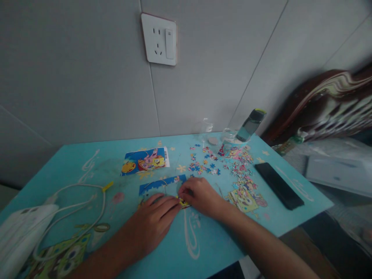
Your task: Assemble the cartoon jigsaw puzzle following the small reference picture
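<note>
A partly assembled jigsaw puzzle [162,183] lies on the turquoise table, with a blue strip along its far edge. My left hand [158,217] rests flat over its near left part, fingers stretched out and hiding much of it. At the puzzle's right side, my right hand [203,195] has thumb and forefinger pinched on a small yellow puzzle piece [183,203], mostly covered by the fingers. Just beyond the puzzle is a picture card [148,159] with a cartoon scene. Loose puzzle pieces [203,166] are scattered to the right of it.
More pieces [242,170] are heaped farther right, beside a black phone-like slab [277,186]. A bottle [250,124] and clear containers [229,135] stand by the wall. At left lie a white device [26,232] and a looped white cable [103,201]. A wall socket [159,40] is above.
</note>
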Available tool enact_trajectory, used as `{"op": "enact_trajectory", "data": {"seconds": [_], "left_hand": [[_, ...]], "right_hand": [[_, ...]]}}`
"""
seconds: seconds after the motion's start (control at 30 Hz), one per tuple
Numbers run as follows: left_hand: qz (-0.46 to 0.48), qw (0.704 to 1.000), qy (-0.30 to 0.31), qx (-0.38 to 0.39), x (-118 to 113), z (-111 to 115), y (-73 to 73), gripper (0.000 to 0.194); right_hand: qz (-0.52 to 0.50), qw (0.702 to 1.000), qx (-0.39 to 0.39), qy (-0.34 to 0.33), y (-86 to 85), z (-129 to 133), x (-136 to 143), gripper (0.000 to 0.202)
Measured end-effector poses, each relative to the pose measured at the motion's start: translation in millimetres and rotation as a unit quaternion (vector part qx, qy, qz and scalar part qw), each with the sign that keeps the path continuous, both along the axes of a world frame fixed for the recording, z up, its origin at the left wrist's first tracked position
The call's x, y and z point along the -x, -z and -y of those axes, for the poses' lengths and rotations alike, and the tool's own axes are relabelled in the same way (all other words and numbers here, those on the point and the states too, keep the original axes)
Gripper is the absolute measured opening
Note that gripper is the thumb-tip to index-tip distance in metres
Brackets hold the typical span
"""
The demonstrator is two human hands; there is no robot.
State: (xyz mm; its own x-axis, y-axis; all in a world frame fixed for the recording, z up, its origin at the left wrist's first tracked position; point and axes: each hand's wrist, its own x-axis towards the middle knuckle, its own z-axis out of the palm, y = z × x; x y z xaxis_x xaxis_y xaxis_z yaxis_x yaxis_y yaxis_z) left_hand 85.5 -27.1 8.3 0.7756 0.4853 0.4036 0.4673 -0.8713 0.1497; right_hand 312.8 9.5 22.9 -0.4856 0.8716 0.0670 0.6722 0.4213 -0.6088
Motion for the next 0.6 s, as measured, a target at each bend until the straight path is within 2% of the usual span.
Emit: {"op": "enact_trajectory", "data": {"seconds": [0.1, 0.13, 0.23, 0.3, 0.4, 0.6], "left_hand": [[0.013, 1.000, -0.010, 0.001, 0, 1, 2.7, 0.042], [0.015, 1.000, -0.012, 0.002, 0, 1, 2.9, 0.042], [0.016, 1.000, -0.007, -0.007, 0, 1, 1.1, 0.041], [0.016, 1.000, -0.004, -0.018, 0, 2, -0.6, 0.040], [0.017, 0.999, -0.009, -0.029, 0, 3, -0.5, 0.038], [-0.006, 1.000, -0.011, -0.021, 0, 4, 2.2, 0.038]], "right_hand": [[-0.019, 1.000, 0.000, 0.010, -5.4, -5, -13, 0.015], [-0.013, 0.999, -0.009, 0.034, -7.8, -9, -20, 0.016], [0.063, 0.982, -0.070, 0.163, -13.9, -21, -43, 0.017], [0.083, 0.974, -0.080, 0.195, -14.8, -27, -56, 0.019], [0.098, 0.973, -0.078, 0.193, -10.8, -32, -61, 0.018], [0.110, 0.976, -0.075, 0.172, -1.5, -30, -54, 0.019]]}}
